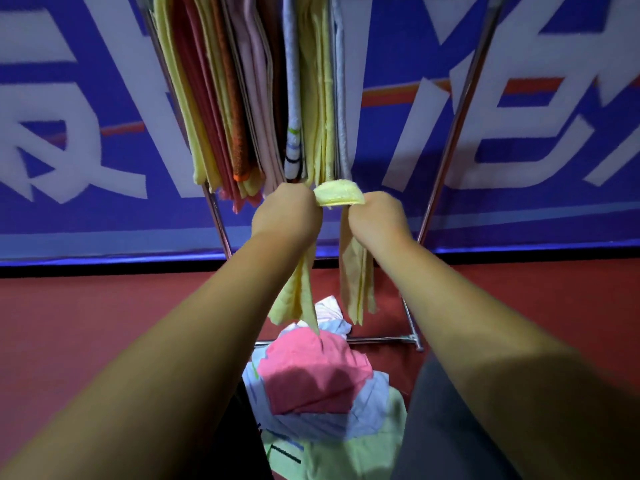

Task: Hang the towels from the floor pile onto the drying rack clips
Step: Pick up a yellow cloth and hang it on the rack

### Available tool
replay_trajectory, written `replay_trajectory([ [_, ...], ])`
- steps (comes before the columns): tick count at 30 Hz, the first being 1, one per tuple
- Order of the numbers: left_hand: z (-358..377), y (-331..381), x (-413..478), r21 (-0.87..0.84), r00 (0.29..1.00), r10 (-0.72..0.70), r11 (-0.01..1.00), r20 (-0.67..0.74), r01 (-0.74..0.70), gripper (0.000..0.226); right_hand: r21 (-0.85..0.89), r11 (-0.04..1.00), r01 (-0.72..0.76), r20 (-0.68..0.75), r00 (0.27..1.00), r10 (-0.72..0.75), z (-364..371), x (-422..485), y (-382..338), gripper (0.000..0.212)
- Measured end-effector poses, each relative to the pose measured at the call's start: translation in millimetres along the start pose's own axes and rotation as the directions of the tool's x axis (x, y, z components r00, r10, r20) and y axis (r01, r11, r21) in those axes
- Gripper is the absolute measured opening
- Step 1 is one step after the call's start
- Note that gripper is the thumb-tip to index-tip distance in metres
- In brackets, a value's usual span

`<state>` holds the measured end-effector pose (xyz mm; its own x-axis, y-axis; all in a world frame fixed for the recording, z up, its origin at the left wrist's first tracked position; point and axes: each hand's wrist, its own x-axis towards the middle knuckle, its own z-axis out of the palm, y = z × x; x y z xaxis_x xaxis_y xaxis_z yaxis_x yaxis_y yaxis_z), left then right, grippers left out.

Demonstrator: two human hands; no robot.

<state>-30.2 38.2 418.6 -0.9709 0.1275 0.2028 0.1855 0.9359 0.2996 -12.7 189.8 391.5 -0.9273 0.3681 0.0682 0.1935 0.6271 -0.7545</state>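
- Far to the left of the fingers, a blue wall banner with big white characters (69,140) fills the wall. A dark red floor (104,323) lies under it.
- Just above the fingers hangs a tight row of hung cloth towels (242,98) in yellow, red, orange, pale pink, white with stripes, yellow again and grey. Their lower edges end close over the knuckles.
- The left hand (287,213) is raised in front of this row. Its fingers are curled tight around one end of a soft pale yellow towel (339,197), and a long part of the cloth falls down under the fist.
- Between the two fists, the yellow towel makes a short, bunched arc. It lies directly under the hung yellow towels and is not on the rack.
- The right hand (377,220) is just beside the left one. Its fingers are also closed around the same towel, and another folded length hangs below it.
- To the right of the fingers, a slanted leg of the silver metal drying rack (455,133) goes down to the floor.
- Well below the fingers, between the forearms, the floor pile of loose towels (311,375) lies. A pink one is on top, with light blue and pale green ones under it. The left hanging end of the yellow towel reaches down to the pink one.
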Motion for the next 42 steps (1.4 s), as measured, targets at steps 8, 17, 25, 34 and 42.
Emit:
replay_trajectory([
  [8, -98.3, 57.7, 3.9, -0.061, 0.999, 0.028, 0.998, -0.030, -0.029, 0.020, -0.166, 0.974, 0.155, -0.126, 0.976, -0.176, -84.0, 9.5, -65.9, 0.020],
  [17, -179.5, 112.9, 33.9, -0.207, 0.999, -0.008, 0.978, -0.045, -0.001, 0.025, -0.490, 0.832, 0.259, -0.050, 0.945, -0.324, -151.1, 32.9, -116.5, 0.009],
  [25, -204.3, 142.4, 65.4, -0.281, 0.995, -0.061, 0.959, -0.085, 0.035, 0.021, -0.397, 0.889, 0.227, -0.111, 0.950, -0.292, -176.3, 52.1, -139.0, 0.025],
  [34, -226.3, 148.7, 109.0, -0.201, 0.986, -0.094, 0.977, -0.135, 0.066, 0.011, -0.384, 0.912, 0.147, -0.181, 0.956, -0.230, -203.5, 93.8, -182.8, 0.017],
  [42, -229.2, 153.3, 153.1, 0.104, 0.998, -0.059, 0.993, -0.021, 0.061, 0.020, -0.469, 0.881, 0.055, -0.238, 0.953, -0.186, -196.1, 137.2, -202.1, 0.025],
])
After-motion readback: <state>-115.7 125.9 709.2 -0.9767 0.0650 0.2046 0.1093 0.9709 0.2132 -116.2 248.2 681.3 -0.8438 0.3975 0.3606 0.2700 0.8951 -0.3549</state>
